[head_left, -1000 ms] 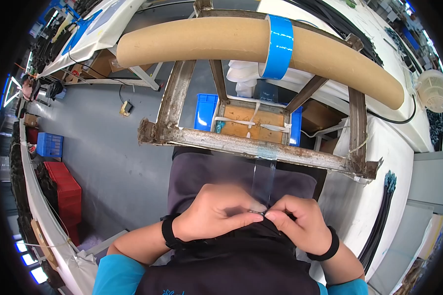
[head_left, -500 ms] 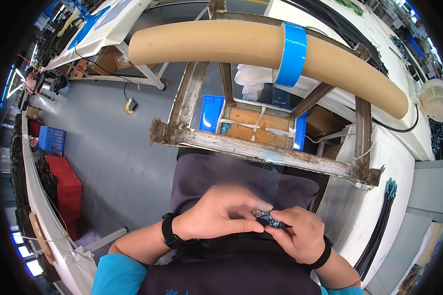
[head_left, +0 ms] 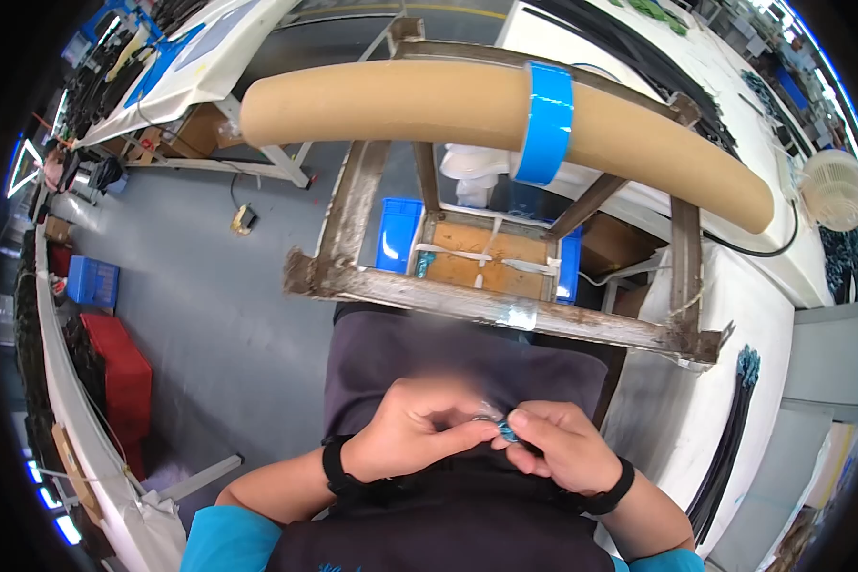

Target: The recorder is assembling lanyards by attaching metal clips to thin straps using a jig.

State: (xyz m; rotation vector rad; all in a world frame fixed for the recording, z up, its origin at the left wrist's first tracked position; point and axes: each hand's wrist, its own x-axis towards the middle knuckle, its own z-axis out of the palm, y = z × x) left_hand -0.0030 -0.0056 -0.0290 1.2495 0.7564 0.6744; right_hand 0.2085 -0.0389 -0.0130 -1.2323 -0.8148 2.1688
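Observation:
Over my lap, both hands meet around a small piece wrapped in shiny blue film (head_left: 507, 434), with a silvery, ring-like bit at its left end. My right hand (head_left: 567, 446) pinches this piece between thumb and fingers. From the other side, my left hand (head_left: 415, 429) closes thumb and fingers at the silvery end; its fingertips are smeared by motion. Most of the piece is hidden by the fingers, so its exact kind cannot be told. Ahead of my hands stands a worn metal frame (head_left: 505, 313) with a strip of clear tape on its near bar.
A long cardboard tube (head_left: 400, 103) with a roll of blue tape (head_left: 546, 124) around it lies across the frame. A bundle of black straps (head_left: 731, 448) with blue-wrapped ends rests on the white table at right. Red bins (head_left: 119, 372) and a blue crate (head_left: 92, 281) stand left.
The view has tilted slightly, shifting the frame and tube. My fingers have moved over the small piece, covering more of it. A clear strip rising from near my hands no longer shows.

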